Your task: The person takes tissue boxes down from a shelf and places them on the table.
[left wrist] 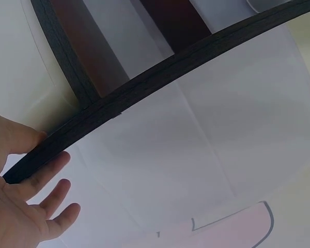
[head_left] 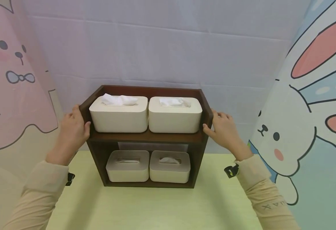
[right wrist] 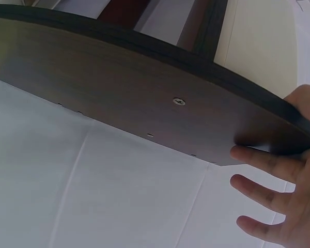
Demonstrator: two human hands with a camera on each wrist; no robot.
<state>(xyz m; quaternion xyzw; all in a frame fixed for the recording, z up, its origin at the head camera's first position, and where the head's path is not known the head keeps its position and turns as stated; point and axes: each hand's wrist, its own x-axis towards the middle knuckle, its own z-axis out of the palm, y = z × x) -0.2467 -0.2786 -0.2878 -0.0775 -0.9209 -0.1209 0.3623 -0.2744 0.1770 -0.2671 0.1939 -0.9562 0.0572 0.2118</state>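
A dark brown two-tier wooden shelf (head_left: 145,137) stands on the table in the head view. My left hand (head_left: 73,129) grips the top of its left side panel, thumb on the inner side and fingers outside. On the right, my right hand (head_left: 225,131) holds the opposite panel in the same way. The left wrist view shows the panel's front edge (left wrist: 144,78) between thumb and index finger, the other fingers spread free. In the right wrist view the right panel's outer face (right wrist: 119,77) has screw heads. Two white tissue boxes (head_left: 119,118) (head_left: 175,118) fill the upper tier.
Two more tissue boxes (head_left: 127,171) (head_left: 170,171) sit side by side on the lower tier. The pale yellow-green table (head_left: 145,207) extends in front. A white cloth (head_left: 156,54) hangs behind, with cartoon-printed panels (head_left: 283,137) at both sides.
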